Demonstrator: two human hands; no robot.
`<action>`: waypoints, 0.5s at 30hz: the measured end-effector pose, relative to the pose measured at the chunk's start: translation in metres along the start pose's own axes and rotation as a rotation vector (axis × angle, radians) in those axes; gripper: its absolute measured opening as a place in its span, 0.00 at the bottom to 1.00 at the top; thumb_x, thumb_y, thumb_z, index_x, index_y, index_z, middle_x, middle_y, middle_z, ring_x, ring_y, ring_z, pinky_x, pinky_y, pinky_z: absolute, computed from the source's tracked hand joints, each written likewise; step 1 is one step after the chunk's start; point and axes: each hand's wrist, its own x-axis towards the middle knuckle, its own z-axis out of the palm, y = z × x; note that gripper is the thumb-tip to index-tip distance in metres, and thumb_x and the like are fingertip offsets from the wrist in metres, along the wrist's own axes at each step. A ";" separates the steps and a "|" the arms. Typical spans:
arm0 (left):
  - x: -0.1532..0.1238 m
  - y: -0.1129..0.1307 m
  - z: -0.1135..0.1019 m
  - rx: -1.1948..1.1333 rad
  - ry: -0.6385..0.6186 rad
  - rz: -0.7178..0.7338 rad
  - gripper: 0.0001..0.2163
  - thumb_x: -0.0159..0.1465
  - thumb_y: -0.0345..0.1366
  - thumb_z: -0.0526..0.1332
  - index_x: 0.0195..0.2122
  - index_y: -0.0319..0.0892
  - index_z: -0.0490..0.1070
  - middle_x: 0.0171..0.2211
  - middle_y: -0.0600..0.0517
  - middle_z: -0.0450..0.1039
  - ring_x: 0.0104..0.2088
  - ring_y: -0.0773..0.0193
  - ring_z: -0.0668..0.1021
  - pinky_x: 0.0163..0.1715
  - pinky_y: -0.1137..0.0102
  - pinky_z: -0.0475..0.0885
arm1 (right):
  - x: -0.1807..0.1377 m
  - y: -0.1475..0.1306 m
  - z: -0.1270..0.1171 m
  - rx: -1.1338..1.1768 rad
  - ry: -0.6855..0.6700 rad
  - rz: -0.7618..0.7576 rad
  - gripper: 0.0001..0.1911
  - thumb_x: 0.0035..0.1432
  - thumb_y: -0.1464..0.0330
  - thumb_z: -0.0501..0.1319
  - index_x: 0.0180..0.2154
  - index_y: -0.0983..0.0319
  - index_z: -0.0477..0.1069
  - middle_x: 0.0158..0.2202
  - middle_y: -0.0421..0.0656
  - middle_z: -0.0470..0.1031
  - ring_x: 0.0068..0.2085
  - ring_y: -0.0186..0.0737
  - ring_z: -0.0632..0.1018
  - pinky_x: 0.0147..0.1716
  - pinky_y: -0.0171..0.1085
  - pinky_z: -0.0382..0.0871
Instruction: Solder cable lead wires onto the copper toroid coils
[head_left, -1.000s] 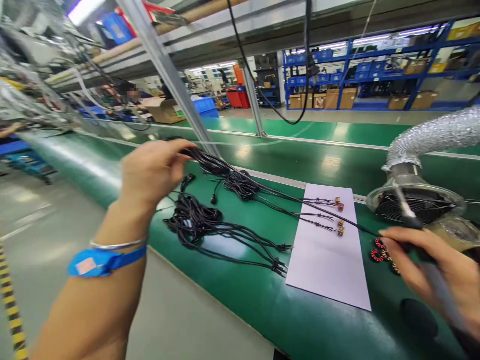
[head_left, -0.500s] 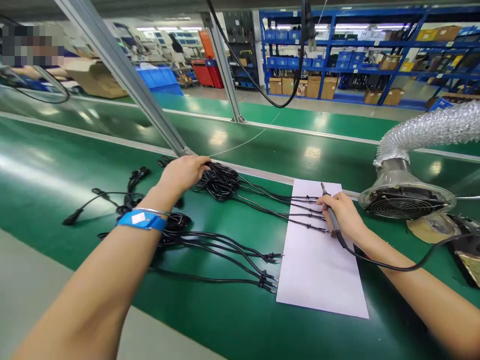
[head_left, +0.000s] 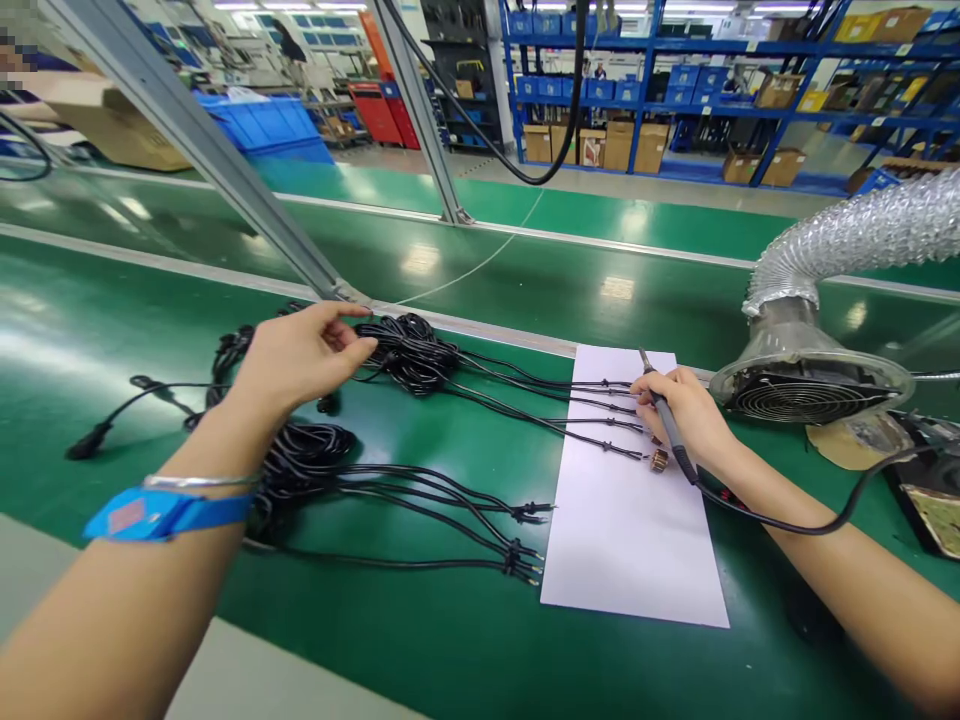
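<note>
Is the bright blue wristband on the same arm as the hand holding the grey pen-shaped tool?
No, the bright blue wristband circles the left wrist, while the right hand holds the grey pen-shaped tool.

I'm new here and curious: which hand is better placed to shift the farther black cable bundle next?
Probably the left hand: it is open beside the farther black cable bundle. The right hand is at the white sheet, holding a soldering iron.

The head camera looks forward and down from above the near edge of the surface [head_left: 420, 620], which slants across the lower left. It is near enough to show the left hand [head_left: 296, 360] and right hand [head_left: 694, 415] whole, yet reaches past the far edge to blue shelving [head_left: 646, 85].
</note>
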 end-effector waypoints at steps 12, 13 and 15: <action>-0.213 0.202 0.028 -1.686 -0.923 -0.096 0.31 0.64 0.47 0.62 0.66 0.49 0.52 0.66 0.45 0.57 0.67 0.52 0.58 0.67 0.51 0.50 | -0.120 -0.082 -0.044 0.477 0.444 -0.376 0.20 0.52 0.79 0.65 0.44 0.58 0.63 0.39 0.48 0.79 0.38 0.46 0.80 0.40 0.49 0.75; -0.223 0.211 0.035 -1.716 -0.974 -0.104 0.32 0.64 0.47 0.61 0.67 0.49 0.50 0.67 0.45 0.54 0.67 0.52 0.56 0.68 0.51 0.48 | -0.130 -0.083 -0.044 0.463 0.426 -0.406 0.20 0.52 0.81 0.63 0.43 0.59 0.64 0.38 0.48 0.78 0.36 0.44 0.80 0.38 0.47 0.75; -0.237 0.227 0.047 -1.731 -1.031 -0.115 0.34 0.65 0.46 0.60 0.68 0.49 0.46 0.69 0.44 0.49 0.68 0.53 0.54 0.68 0.52 0.47 | -0.147 -0.079 -0.047 0.427 0.420 -0.430 0.20 0.51 0.85 0.60 0.42 0.60 0.64 0.36 0.47 0.78 0.34 0.40 0.79 0.35 0.43 0.76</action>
